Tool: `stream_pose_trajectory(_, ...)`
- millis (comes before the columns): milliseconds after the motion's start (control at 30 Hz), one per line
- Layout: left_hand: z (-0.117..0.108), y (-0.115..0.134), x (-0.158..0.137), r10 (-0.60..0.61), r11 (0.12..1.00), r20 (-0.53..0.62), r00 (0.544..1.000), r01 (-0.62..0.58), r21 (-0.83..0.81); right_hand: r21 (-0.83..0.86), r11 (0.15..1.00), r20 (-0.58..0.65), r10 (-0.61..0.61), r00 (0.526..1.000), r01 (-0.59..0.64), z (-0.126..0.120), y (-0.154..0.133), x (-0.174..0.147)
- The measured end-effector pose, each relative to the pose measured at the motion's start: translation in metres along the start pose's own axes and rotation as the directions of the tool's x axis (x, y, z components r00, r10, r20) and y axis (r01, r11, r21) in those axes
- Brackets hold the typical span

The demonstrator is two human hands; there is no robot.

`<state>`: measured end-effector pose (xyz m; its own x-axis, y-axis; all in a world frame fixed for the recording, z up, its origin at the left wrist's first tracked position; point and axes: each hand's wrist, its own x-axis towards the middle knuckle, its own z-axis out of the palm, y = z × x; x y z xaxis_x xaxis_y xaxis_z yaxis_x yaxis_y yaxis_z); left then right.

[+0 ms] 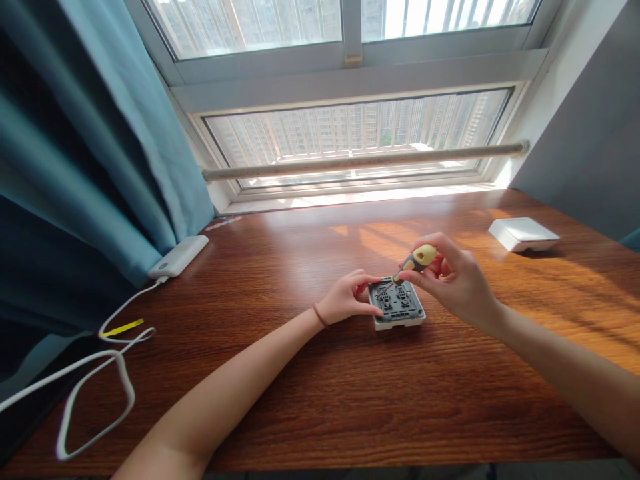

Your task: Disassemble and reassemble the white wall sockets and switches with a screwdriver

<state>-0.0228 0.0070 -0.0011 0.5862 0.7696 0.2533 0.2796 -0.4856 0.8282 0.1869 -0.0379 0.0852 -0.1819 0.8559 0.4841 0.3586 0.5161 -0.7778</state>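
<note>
The tip of the screwdriver point(421, 257) is hard to make out against the dark inner face of the switch unit point(397, 300); contact with a screw cannot be confirmed. The thin shaft slants down and leftward over the unit. The right hand point(460, 277) is closed around the yellow-and-gray handle, its fingers partly covering it. The left hand point(347, 297) holds the left side of the unit, thumb and index finger spread apart along it; its remaining fingers are partly hidden. The unit lies flat on the surface point(300, 393), between the hands, dark face upward, white rim outward. Both forearms are cut off by the frame.

The white cable point(131, 293) is plugged into the white device point(180, 257) and leaves the frame at left. The yellow strip point(124, 328) lies beside the cable; its left end is hard to make out. The curtain point(165, 167) hangs against the device.

The near edge of the surface runs along the bottom of the view, well apart from the unit. Wood extends from the unit toward the window point(360, 133). The white box point(524, 233) stands at right, beyond the right hand.
</note>
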Motion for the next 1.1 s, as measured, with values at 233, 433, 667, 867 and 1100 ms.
stream_pose_trajectory(233,0.0,-0.001,0.0,0.008,1.0,0.003,1.0,-0.008,-0.011,-0.063,0.997,-0.173,0.025,0.985,-0.036,0.005,0.006,-0.005)
stream_pose_trajectory(433,-0.001,0.002,-0.001,0.021,0.998,-0.001,1.0,-0.021,0.053,-0.052,0.998,-0.194,0.029,0.981,-0.039,0.007,0.01,-0.003)
stream_pose_trajectory(667,-0.002,0.003,-0.002,0.052,0.994,0.016,0.999,-0.053,0.094,0.158,0.978,-0.071,0.152,0.986,-0.139,0.003,0.006,0.005)
stream_pose_trajectory(867,-0.004,0.006,-0.002,0.076,0.982,0.039,0.996,-0.081,0.169,0.287,0.936,0.021,0.205,0.979,-0.202,0.002,0.012,0.012)
stream_pose_trajectory(1100,-0.003,0.006,-0.002,0.091,0.976,0.036,0.995,-0.096,0.195,0.317,0.917,0.08,0.228,0.97,-0.242,0.003,0.014,0.011)
